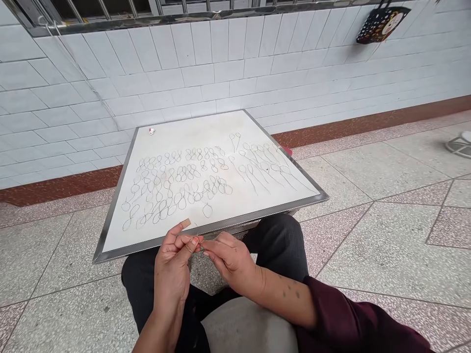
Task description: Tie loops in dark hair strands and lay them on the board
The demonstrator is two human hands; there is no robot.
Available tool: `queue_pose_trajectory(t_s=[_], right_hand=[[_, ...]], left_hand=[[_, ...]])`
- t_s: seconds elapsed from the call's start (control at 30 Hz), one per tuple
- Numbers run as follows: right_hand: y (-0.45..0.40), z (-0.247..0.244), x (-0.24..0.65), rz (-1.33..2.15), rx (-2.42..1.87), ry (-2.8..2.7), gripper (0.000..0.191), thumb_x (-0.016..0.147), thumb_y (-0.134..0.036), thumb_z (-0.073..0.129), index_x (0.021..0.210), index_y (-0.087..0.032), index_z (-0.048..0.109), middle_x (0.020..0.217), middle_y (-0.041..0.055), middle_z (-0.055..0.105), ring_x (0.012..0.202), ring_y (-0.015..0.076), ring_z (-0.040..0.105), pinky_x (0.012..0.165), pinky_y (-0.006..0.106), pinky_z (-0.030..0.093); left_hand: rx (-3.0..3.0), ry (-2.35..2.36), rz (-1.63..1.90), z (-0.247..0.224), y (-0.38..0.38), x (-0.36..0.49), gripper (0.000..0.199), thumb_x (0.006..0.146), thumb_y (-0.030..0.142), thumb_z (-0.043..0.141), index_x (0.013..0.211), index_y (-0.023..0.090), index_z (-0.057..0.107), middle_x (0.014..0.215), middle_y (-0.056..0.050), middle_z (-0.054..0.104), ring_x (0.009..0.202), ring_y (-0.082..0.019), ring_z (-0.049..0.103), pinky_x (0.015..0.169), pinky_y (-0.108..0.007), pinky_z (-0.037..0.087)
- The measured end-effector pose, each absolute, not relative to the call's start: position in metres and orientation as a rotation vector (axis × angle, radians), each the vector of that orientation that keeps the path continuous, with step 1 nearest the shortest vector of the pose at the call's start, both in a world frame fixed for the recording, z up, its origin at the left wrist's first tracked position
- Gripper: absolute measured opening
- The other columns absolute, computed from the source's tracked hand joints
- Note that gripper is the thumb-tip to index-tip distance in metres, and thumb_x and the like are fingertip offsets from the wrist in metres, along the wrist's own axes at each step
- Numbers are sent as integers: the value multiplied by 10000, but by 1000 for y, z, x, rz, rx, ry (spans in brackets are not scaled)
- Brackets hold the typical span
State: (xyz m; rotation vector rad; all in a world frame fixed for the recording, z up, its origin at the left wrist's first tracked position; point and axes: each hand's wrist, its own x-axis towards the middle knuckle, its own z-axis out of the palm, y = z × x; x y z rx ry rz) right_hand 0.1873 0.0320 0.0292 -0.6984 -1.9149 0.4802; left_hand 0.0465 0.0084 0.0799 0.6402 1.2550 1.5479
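Observation:
My left hand (175, 255) and my right hand (228, 255) meet just in front of the near edge of a white metal-framed board (110, 215). Between their fingertips they pinch a thin dark wire (197, 239), too fine to see in full. A plaster wraps the tip of a left finger. Several looped wire pieces (176, 189) lie in rows across the board's left and middle. Several long-tailed single loops (257, 166) lie on its right side.
The board rests over my knees in dark trousers (279, 240), on a speckled tile floor. A white tiled wall stands behind. A small red and white object (151, 130) sits at the board's far left corner. A dark perforated basket (380, 23) hangs top right.

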Motion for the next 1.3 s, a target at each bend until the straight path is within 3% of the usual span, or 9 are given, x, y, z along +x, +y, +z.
queue_pose_trajectory(t_s=[0.2, 0.4, 0.6, 1.0, 1.13, 1.3], right_hand=[[33, 30, 189, 222, -588, -2027, 334, 992, -57, 440, 1274, -168, 579, 729, 13, 612, 653, 166, 508, 623, 294, 484], [29, 29, 190, 640, -790, -1926, 193, 998, -273, 578, 1170, -231, 653, 864, 35, 675, 770, 177, 607, 700, 305, 537], [29, 30, 192, 767, -765, -1871, 223, 1002, -224, 555, 1197, -252, 659, 919, 39, 707, 807, 179, 611, 733, 311, 540], [31, 32, 193, 250, -681, -2064, 422, 986, -69, 427, 1366, -206, 548, 756, 24, 633, 660, 179, 511, 634, 323, 485], [32, 28, 195, 178, -630, -2136, 526, 968, -54, 387, 1474, -191, 442, 740, 25, 608, 640, 186, 500, 594, 338, 460], [30, 28, 197, 204, -702, -2132, 416, 991, -73, 389, 1365, -181, 534, 759, 43, 641, 656, 193, 524, 607, 339, 476]], left_hand=[[598, 1250, 1524, 80, 12, 46, 544, 593, 245, 902, 1094, 178, 700, 598, 54, 652, 708, -156, 657, 769, -287, 506], [612, 1270, 1514, 82, 11, 45, 547, 623, 262, 892, 1127, 185, 695, 613, 39, 658, 775, -173, 667, 699, -253, 480], [623, 1284, 1488, 80, 10, 43, 508, 623, 269, 896, 1090, 193, 710, 606, 36, 663, 810, -176, 677, 751, -258, 483], [619, 1274, 1590, 77, 9, 48, 524, 624, 248, 900, 1110, 201, 709, 615, 60, 671, 811, -181, 709, 961, -353, 491], [603, 1278, 1578, 74, 10, 48, 530, 618, 238, 901, 1111, 197, 708, 625, 54, 677, 846, -190, 716, 948, -337, 494], [591, 1265, 1596, 71, 13, 48, 507, 619, 260, 893, 1084, 202, 700, 631, 40, 682, 836, -198, 711, 830, -307, 514]])
